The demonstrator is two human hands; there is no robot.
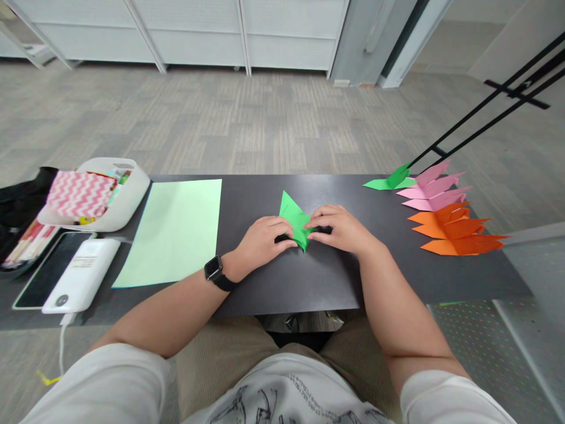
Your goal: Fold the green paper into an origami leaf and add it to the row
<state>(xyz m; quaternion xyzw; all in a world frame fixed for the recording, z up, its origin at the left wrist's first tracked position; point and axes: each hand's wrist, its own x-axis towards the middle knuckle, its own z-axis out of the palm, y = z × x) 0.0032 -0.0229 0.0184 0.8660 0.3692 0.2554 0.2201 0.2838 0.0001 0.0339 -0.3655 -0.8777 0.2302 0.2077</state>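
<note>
Green folded paper (300, 221) sits mid-frame, over the dark surface (273, 288), between the two hands. One pointed flap sticks up and left, clear of the fingers; a small tip points down, just below them.

Left hand (261, 240): fingers bent narrow, holding the paper's lower left edge, index side above, thumb tip beneath near the bottom tip. Right hand (339, 228): fingers also narrow, holding the right edge, fingertips on it, thumb lower. Exact contact under the fingertips too small to tell. Black smartwatch (213, 268) on left wrist.

Left of centre: pale green sheet (172, 229), flat, well apart from the folded piece. Far left: white basket (135, 203) with pink-and-white zigzag packet (79, 194) in it; below that, smartphone (46, 271) and white power bank (82, 277), side by side, white cable (62, 344) running down from the power bank.

Right side of frame, row of folded pieces: green one (388, 181) at top, pink ones (435, 189) next, orange ones (459, 232) lowest. Pink and orange groups overlap.

Top of frame: grey carpet (247, 118), white panels (286, 35) behind.
</note>
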